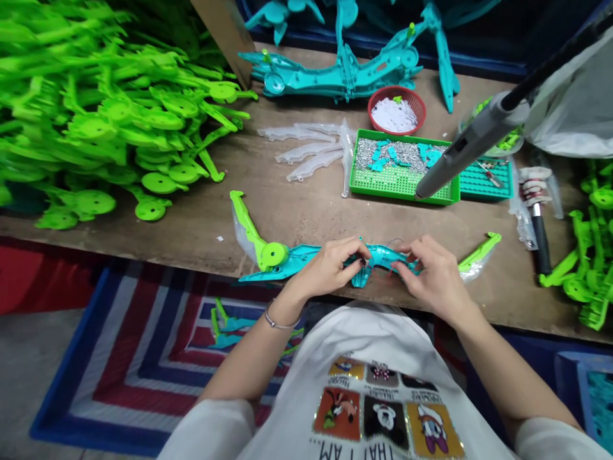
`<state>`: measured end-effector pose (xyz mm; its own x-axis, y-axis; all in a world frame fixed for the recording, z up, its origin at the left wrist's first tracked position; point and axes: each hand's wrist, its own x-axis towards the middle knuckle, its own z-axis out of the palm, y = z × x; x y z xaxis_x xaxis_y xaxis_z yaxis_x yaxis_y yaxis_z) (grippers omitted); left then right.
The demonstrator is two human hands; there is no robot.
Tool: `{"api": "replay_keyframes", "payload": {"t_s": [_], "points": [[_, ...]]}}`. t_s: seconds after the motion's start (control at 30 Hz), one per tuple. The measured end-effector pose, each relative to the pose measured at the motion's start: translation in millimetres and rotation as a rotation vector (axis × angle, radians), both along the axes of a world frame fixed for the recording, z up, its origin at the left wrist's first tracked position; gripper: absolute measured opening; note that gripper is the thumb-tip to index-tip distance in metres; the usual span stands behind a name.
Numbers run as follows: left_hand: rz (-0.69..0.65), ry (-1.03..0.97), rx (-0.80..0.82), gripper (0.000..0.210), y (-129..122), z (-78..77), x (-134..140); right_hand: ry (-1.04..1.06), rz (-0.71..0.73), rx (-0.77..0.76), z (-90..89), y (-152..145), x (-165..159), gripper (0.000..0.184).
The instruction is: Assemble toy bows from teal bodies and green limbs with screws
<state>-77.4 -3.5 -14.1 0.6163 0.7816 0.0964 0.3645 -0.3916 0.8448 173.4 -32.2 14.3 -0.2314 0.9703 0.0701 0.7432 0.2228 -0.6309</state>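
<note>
We find the teal frame point(301, 259) lying along the near edge of the bench point(297, 214), at 6 o'clock, right in front of the body. The left hand point(332, 263) is curled closed on it just 9 o'clock of its middle; whether the fingertips also pinch something small, we cannot tell. The right hand point(433, 271) has thumb and fingers clamped on the 3 o'clock stretch, with a thin red wire point(383, 276) showing between the 2 hands. We judge the frame light, stiff and rather slick, like molded plastic, so a firm hold on its broad body near the middle should serve best. The lime arms, 1 at 10 o'clock point(248, 220) and 1 at 3 o'clock point(479, 252), look slim and may swing or twist if we lift by them; the wire seems the fragile part, so we would not tug it. We read no label on the frame. On the white shirt point(364, 342), upside down to us, we make out "THAT I AM", "PRECIOUS" and "TREASURED" among cartoon panels; no brand name is legible.
</note>
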Motion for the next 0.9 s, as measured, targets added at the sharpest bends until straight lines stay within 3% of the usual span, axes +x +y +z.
{"api": "replay_keyframes", "payload": {"t_s": [0.1,0.23,0.37,0.5,0.67,0.9], "points": [[-0.009,0.017,-0.007,0.022,-6,0.8,-2,-0.013,-0.145,0.021,-13.5,-6,-7,0.019],[-0.081,-0.048,-0.038,0.034,-8,-1.8,-3,0.189,-0.225,-0.131,-24.1,0,-8,0.020],[-0.204,-0.128,-0.078,0.040,0,-1.9,2,0.287,-0.239,-0.176,-23.2,6,-9,0.009],[-0.320,-0.159,-0.119,0.036,10,-0.7,8,0.193,-0.237,-0.174,-24.6,10,-13,0.007],[-0.278,-0.132,-0.096,0.034,13,-1.4,12,0.039,-0.194,-0.120,-34.8,15,-15,0.014],[-0.357,-0.152,-0.142,0.036,19,2.5,15,0.089,-0.150,-0.157,-44.3,21,-11,0.019]]}}
